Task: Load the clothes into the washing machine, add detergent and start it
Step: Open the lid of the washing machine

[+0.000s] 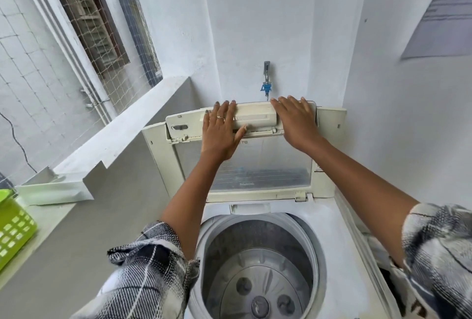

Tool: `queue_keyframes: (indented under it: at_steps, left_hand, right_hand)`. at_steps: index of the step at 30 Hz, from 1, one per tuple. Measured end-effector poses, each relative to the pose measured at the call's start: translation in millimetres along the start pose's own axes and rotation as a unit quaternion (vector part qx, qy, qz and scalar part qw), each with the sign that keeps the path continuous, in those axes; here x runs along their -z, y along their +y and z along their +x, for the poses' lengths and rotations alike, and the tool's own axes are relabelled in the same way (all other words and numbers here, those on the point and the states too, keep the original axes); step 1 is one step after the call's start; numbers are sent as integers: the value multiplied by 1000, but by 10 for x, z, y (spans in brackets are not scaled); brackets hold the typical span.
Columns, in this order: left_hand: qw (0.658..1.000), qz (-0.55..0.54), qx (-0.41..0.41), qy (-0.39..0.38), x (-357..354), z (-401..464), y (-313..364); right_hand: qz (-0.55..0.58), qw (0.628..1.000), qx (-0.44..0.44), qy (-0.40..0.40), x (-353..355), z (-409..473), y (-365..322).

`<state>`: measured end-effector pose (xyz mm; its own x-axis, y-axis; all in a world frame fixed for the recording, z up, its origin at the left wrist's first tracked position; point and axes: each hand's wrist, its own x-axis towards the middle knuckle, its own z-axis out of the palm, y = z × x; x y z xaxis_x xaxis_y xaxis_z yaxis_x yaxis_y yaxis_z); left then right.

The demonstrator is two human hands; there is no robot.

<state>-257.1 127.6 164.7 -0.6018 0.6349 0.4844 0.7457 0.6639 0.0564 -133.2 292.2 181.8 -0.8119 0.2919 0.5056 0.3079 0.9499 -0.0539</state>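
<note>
both hands flat with fingers spread, left hand (221,131) and right hand (296,122) pressing the folded lid (240,155) upright behind the empty drum (258,265). no clothes visible; green basket (14,226) sits far left of the drum. risk: lid could drop back over the drum if released unlatched.

Green slotted basket (14,229) on left ledge, wall tap (266,77) (blue fitting), netted window (92,35)

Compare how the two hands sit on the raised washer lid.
The left hand wears a ring; the right hand shows none. The left hand's thumb hooks under the lid's folded top section, while the right hand lies over its right end. Both have straight fingers pressed against the lid.
</note>
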Motion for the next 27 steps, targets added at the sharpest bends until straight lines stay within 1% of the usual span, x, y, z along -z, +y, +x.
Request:
queue_keyframes:
  at_steps: [5,15,21,27]
  left_hand:
    - [1000,2,-2,1,-102,145,-44]
    - [1000,-7,-4,-3,-191,289,-72]
    - [999,11,-11,40,-217,161,-68]
    - [998,7,-15,68,-203,12,-49]
  right_hand:
    - [11,1000,-3,-2,-117,151,64]
    - [-12,1000,-7,-21,-217,264,98]
    - [-34,999,0,23,-232,119,49]
    - [-46,998,-6,44,-217,-35,23]
